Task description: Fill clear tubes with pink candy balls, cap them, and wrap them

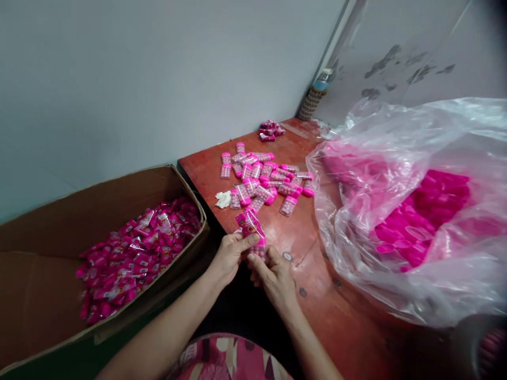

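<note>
The left hand [230, 257] and right hand [277, 277] partly hide the bottle [259, 249]; print on the sachet [252, 224] is too small to read. The left edge cuts off the box [95, 203], the right edge the bag [400, 287]. A container [467, 343], bottom right, is dark, blurred and cut off.

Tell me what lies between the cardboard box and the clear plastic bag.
Head view: pink-capped containers and a white scrap on the red table; nearer, the left hand and right hand hold a pink-wrapped container.

Pink patterned garment [233, 359] with cream and dark shapes.
</note>
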The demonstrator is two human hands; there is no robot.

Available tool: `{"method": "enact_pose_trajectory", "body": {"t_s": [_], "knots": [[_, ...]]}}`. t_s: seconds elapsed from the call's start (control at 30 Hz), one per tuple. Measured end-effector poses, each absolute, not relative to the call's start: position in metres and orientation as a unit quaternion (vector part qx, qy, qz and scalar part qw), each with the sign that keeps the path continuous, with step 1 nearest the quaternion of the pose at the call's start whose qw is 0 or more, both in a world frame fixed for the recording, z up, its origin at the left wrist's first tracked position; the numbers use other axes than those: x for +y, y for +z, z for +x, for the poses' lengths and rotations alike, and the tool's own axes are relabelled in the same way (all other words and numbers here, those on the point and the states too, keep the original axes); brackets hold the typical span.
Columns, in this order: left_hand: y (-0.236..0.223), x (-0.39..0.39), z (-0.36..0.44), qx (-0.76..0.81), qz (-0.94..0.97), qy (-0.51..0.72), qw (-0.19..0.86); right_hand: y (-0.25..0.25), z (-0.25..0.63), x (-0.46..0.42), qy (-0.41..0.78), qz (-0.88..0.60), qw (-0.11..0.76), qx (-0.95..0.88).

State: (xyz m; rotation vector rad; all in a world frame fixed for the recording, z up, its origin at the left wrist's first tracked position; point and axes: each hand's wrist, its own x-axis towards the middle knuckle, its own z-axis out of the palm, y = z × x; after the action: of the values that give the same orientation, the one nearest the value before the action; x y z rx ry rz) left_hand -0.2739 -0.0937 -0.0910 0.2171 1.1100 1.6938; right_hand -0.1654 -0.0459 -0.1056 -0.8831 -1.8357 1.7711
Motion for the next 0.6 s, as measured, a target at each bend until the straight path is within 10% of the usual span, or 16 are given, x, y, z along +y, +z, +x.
{"method": "enact_pose_trajectory", "body": {"t_s": [0.6], "knots": [[-0.097,-0.101,-0.271,0.421,0.066,0.699,0.574,-0.11,-0.155,-0.046,0.822,-0.265,0.248,-0.439]]}}
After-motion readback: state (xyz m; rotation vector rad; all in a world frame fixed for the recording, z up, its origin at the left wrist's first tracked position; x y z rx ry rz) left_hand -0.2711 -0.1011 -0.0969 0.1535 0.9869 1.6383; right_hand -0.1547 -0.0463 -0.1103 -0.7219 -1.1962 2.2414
